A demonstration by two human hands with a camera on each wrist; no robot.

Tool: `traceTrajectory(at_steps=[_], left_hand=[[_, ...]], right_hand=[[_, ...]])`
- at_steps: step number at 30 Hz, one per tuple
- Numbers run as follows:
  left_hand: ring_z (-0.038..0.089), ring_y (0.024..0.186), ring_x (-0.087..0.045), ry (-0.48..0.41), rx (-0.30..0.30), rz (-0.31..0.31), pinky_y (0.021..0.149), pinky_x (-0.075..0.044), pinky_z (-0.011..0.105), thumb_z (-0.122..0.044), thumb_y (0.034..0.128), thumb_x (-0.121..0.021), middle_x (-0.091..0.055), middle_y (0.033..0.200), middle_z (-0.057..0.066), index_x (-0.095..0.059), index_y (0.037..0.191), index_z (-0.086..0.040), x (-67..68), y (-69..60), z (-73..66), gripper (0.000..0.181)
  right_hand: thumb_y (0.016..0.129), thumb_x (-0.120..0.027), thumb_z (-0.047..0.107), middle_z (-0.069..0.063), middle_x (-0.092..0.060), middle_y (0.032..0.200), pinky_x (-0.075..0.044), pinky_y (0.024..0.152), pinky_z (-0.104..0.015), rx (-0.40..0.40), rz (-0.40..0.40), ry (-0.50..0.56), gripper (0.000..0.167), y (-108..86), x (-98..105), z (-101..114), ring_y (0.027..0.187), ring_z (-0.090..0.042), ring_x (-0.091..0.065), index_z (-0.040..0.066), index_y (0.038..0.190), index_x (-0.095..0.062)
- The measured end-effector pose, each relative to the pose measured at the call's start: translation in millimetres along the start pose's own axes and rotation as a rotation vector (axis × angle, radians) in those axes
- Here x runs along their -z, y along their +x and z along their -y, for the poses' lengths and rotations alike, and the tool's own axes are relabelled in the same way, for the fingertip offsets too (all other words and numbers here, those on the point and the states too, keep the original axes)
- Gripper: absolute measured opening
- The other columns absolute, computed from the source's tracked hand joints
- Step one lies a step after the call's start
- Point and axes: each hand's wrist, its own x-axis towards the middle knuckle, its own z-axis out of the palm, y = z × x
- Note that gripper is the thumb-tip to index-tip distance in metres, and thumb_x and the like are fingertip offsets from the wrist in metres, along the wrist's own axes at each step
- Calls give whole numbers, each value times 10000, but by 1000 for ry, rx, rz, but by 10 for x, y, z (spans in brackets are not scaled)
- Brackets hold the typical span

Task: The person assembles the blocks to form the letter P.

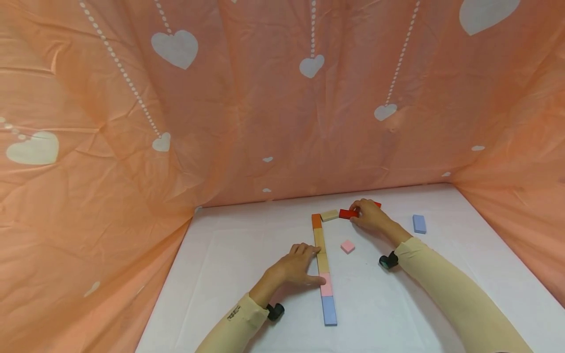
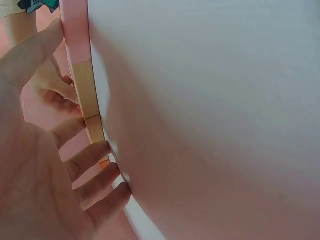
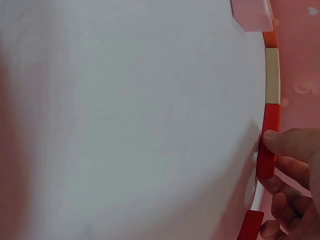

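Note:
A column of flat blocks runs toward me on the white table: an orange block [image 1: 316,220] at the far end, two tan blocks [image 1: 323,264], a pink block [image 1: 326,290] and a blue block [image 1: 329,312]. With fingers spread, my left hand [image 1: 291,267] rests beside it, thumb at the pink block and index finger at the tan ones. From the orange end, a pale wooden block [image 1: 329,215] leads right to a red block [image 3: 270,117]. My right hand [image 1: 371,218] pinches that red block between thumb and fingers. Another red block [image 3: 250,226] lies just past it.
A small pink block [image 1: 347,246] lies alone right of the column. Farther right is a separate blue block [image 1: 419,224]. An orange-pink curtain [image 1: 273,122] with white hearts hangs behind and beside the white tabletop [image 1: 238,245].

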Motion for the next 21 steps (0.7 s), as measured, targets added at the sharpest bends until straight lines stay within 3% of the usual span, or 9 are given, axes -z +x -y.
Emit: traceTrajectory(at_steps=[21], left_hand=[[276, 1477, -395, -1, -7, -1, 1165, -469, 479, -639, 893, -792, -456, 1586, 74, -403, 1652, -193, -14, 24, 17, 962]], right_hand=[[958, -767, 91, -177, -655, 1062, -525, 938, -514, 0, 9, 12, 288, 2, 4, -5, 991, -342, -586, -43, 1203, -700]])
